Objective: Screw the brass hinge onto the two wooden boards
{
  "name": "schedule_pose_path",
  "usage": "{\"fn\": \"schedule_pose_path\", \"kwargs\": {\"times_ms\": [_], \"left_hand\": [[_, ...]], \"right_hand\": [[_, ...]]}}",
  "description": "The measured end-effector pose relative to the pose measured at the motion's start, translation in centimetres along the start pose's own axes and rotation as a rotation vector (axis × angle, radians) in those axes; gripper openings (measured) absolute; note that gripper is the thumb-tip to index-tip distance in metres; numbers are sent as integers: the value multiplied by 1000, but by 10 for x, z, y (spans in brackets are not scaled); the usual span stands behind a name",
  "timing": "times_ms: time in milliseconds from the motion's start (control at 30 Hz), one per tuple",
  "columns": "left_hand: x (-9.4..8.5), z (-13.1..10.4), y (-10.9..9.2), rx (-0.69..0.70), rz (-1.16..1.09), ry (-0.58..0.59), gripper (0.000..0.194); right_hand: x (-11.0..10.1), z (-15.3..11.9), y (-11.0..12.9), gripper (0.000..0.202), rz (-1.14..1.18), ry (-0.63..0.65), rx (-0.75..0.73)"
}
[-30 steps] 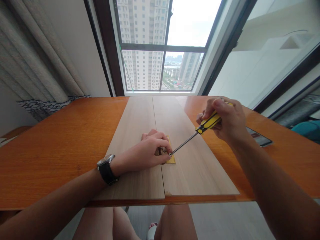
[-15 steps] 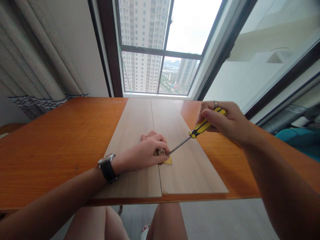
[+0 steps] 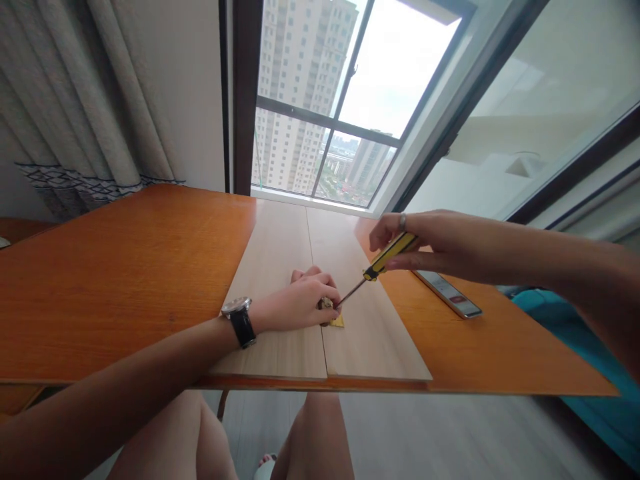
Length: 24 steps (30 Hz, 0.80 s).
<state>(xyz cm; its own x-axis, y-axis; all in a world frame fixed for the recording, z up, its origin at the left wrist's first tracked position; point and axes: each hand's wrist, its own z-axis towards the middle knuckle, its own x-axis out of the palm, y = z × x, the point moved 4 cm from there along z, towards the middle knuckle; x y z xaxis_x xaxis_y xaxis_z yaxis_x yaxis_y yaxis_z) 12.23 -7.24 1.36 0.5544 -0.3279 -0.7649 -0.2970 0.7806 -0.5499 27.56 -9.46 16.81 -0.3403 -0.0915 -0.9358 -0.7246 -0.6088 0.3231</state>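
My right hand grips a screwdriver by its yellow and black handle. The metal shaft slants down to the left, with its tip at the fingertips of my left hand. That hand rests across the seam between two pale wooden boards, its fingers curled over a brass-coloured metal fitting. Most of the fitting is hidden by the fingers; a yellow corner shows on the right board. Whatever the screwdriver tip touches is too small to make out.
The boards lie side by side on an orange-brown wooden table. A phone lies to their right, under my right forearm. Beyond the table's far edge is a window; a grey curtain hangs at left.
My right wrist has turned and its forearm has swung upward, uncovering the phone. The screwdriver tip stays by my left fingers, which hold their place on the fitting. The view has tilted slightly.
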Motion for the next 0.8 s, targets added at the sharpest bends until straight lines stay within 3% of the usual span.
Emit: {"fn": "schedule_pose_path", "kwargs": {"times_ms": [100,400,633,800], "left_hand": [[0,0,1,0,-12,-12,8],[0,0,1,-2,-68,-20,12],[-2,0,1,47,-74,-37,9],[-7,5,-1,106,-100,-42,24]], "right_hand": [[4,6,13,11,-103,180,-51],[14,24,43,17,-337,118,-121],[26,19,35,19,-498,-8,-78],[30,19,34,18,-484,-29,-104]]}}
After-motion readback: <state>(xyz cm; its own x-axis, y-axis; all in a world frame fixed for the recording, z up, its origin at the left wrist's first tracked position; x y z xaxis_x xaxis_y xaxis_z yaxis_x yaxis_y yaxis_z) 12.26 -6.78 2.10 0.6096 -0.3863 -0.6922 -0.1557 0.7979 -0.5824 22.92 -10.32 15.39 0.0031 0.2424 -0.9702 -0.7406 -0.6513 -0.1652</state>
